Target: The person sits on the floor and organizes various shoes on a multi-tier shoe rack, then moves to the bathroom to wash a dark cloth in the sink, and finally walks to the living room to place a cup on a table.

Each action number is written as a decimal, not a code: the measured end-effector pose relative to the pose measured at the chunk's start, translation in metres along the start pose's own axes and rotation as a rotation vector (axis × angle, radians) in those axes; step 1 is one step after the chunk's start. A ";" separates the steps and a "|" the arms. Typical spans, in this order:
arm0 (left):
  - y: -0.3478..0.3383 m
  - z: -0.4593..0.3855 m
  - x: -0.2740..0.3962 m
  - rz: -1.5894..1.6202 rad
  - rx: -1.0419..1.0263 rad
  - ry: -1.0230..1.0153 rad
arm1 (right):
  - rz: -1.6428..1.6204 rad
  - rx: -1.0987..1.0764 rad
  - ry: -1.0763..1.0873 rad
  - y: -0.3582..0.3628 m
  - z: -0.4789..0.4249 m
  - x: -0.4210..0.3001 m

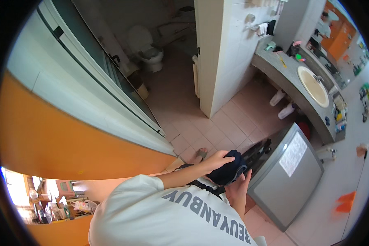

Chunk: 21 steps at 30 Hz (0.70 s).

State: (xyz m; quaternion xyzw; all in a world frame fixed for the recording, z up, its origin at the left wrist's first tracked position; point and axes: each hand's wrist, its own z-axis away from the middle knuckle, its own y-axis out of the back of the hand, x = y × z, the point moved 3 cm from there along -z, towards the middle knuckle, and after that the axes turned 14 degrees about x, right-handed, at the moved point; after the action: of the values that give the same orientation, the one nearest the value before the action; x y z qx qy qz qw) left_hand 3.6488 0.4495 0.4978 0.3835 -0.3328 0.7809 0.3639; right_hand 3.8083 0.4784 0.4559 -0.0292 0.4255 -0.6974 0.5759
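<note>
Dark navy cloth (227, 172), bunched up, is held between my two hands in front of my waist. My left hand (218, 160) grips it from the upper left, thumb on top. From below right, my right hand (240, 183) holds its lower edge, partly hidden by the fabric. A grey-topped appliance (292, 187), apparently a front-loading washing machine, stands just right of my hands with a printed sheet (293, 154) on top. Its dark front (256, 153) faces the cloth. A black strap (206, 187) crosses my white shirt below the cloth.
Ahead, a wall end (210, 77) separates a toilet (152, 57) from a curved grey counter (295, 83) with a basin (313, 86). White bottles (286, 111) stand underneath. An orange panel (80, 138) and a glass sliding door (120, 77) lie left. My sandalled foot (201, 153) is on pink tiles.
</note>
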 end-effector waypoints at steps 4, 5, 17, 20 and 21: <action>-0.006 -0.091 0.030 -0.134 0.010 -0.107 | 0.060 0.061 0.124 -0.040 -0.055 -0.046; -0.009 -0.109 0.042 -0.201 0.005 -0.153 | 0.089 0.115 0.174 -0.052 -0.067 -0.057; -0.001 -0.332 0.135 -0.238 -0.299 -0.125 | 0.585 0.508 0.926 -0.097 -0.241 -0.197; -0.003 -0.375 0.142 -0.147 -0.252 -0.067 | 0.799 0.677 1.057 -0.108 -0.250 -0.247; -0.007 -0.387 0.154 -0.137 -0.222 -0.032 | 0.843 0.705 1.010 -0.115 -0.251 -0.268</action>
State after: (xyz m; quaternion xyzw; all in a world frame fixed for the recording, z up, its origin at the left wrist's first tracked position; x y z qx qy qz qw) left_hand 3.4486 0.8107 0.4412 0.3754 -0.3959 0.7062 0.4512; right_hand 3.6749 0.8381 0.4884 0.6466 0.3646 -0.4413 0.5042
